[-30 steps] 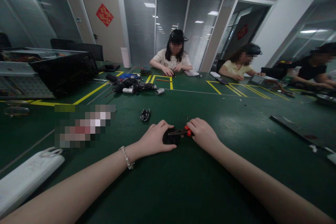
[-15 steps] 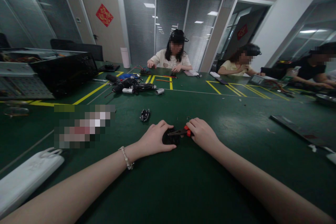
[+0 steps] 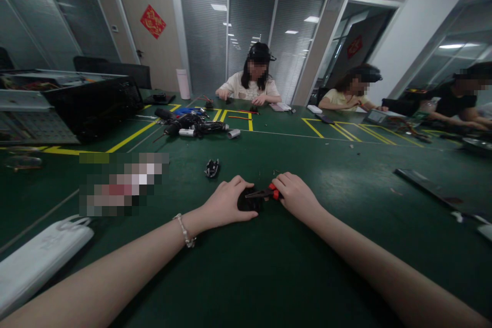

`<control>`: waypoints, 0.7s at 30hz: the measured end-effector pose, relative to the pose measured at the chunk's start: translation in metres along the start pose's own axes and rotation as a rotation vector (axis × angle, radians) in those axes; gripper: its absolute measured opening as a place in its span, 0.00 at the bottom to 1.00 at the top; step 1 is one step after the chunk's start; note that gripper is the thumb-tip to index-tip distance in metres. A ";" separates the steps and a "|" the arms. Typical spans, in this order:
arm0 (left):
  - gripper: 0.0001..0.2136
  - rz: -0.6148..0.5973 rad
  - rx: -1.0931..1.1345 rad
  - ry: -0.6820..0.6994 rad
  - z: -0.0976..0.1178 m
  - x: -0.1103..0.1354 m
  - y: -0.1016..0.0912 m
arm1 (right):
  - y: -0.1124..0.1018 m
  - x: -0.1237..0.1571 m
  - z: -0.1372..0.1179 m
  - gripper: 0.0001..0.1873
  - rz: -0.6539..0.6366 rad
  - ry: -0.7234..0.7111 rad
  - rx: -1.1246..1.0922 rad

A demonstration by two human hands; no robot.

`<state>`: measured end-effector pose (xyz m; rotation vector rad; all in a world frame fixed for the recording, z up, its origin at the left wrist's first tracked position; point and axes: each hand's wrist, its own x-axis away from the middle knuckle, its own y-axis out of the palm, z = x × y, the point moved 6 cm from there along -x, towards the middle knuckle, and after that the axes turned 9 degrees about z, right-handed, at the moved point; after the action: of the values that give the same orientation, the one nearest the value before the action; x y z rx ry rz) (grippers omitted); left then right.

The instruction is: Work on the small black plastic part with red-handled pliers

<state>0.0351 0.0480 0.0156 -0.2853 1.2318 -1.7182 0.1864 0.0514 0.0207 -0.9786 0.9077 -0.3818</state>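
Observation:
My left hand [image 3: 229,202] curls around a small black part [image 3: 248,203], holding it on the green table [image 3: 226,277]. What kind of part it is I cannot make out. In my right hand [image 3: 298,195] is a pair of red-handled pliers [image 3: 265,193], its dark jaws pointing left over the black part. Whether the jaws grip anything is too dark to tell. A small black and silver piece [image 3: 211,168] lies on the table beyond my left hand. Thin metal bits [image 3: 275,172] lie just past the pliers.
A white power bank-like block [image 3: 46,259] is at the left, near a blurred-out item [image 3: 123,184]. An opened computer case [image 3: 92,107] stands far left. A drill [image 3: 179,124] and cables lie ahead. A dark flat panel [image 3: 426,189] is at right. Several people sit opposite.
My hands, the pliers and the black part stay almost in place. Across the table, the co-worker's hand in the middle has shifted, and the person to the right has lowered a hand.

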 end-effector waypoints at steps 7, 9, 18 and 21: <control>0.29 -0.018 0.013 -0.015 0.001 -0.001 0.000 | -0.001 0.000 0.000 0.16 0.017 -0.007 -0.002; 0.29 -0.017 0.012 -0.017 0.001 -0.001 0.000 | -0.001 0.000 0.000 0.17 0.024 -0.010 -0.005; 0.29 -0.013 0.022 -0.015 -0.001 0.000 0.000 | -0.002 0.001 0.001 0.16 0.017 0.007 0.023; 0.29 -0.003 0.016 -0.008 -0.001 0.000 0.001 | -0.002 0.001 0.001 0.15 0.024 0.001 0.027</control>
<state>0.0349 0.0491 0.0146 -0.2845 1.2122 -1.7267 0.1879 0.0505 0.0218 -0.9421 0.9122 -0.3730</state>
